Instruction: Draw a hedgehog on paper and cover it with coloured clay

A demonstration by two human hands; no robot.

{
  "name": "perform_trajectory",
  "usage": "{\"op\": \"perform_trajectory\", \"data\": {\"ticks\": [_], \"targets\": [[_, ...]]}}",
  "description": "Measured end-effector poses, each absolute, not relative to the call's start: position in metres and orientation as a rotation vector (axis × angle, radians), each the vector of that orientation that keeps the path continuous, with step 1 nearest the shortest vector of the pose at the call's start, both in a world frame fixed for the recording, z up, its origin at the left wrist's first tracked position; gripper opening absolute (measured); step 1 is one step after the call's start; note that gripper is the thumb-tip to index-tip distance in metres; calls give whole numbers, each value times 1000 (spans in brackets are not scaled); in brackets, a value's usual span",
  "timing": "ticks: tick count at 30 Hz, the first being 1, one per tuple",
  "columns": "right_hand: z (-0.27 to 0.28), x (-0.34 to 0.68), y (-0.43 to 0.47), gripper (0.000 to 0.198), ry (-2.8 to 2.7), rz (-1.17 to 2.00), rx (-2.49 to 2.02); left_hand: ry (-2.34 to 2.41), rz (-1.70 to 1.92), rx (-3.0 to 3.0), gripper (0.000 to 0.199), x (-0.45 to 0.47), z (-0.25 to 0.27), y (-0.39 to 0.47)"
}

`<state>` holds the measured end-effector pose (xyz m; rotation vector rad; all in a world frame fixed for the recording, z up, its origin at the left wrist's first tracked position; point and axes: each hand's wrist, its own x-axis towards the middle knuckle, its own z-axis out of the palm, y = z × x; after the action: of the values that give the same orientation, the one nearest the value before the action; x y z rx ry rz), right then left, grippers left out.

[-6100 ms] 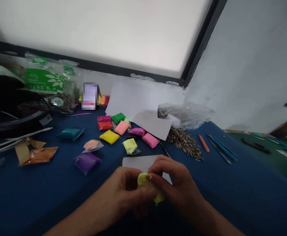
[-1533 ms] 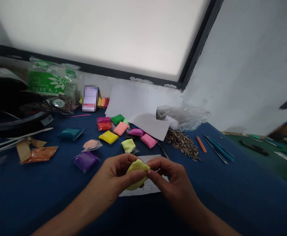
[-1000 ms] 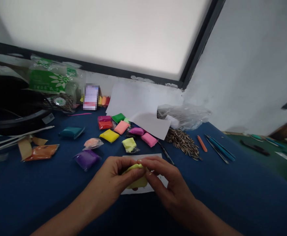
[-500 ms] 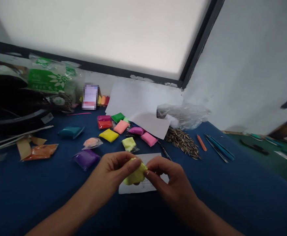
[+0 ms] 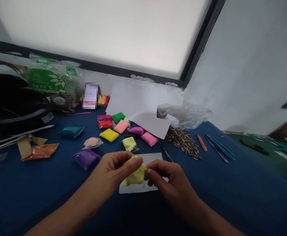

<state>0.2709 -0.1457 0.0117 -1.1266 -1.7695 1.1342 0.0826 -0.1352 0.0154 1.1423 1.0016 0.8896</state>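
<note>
Clay (image 5: 136, 176), yellow and flattened, is pinched in the fingers of the left hand (image 5: 112, 170) above the paper (image 5: 148, 188). The right hand's (image 5: 169, 175) fingers, atop it a second ago, now nip its edge; shaping apparently shifts there.

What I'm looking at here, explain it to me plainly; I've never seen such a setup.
There is no machine here: it is bare-handed work, seen by one camera worn on the person's head, looking forward and down. The left hand holds a soft-looking, pale yellow piece; the right hand touches its edge. Beneath them lies a white sheet with drawn lines. On the blue table also lie a purple packet, an orange packet, a pen and a pile of seeds.
</note>
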Motion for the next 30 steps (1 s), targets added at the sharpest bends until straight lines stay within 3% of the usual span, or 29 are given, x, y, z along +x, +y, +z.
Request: {"op": "perform_trajectory", "data": {"ticks": [11,18,22,30], "targets": [[10,271,-146,14,-1711,1202,-1142,988,926,1132,25,82,14,-133],[12,270,-148,30,-1726,1271,-1193,1063,1008,1066,36,82,10,-133],[12,269,-149,32,-1709,1324,-1172,1038,996,1129,24,85,10,-133],[11,270,-145,35,-1568,1481,-1169,999,952,1160,23,86,9,-133]]}}
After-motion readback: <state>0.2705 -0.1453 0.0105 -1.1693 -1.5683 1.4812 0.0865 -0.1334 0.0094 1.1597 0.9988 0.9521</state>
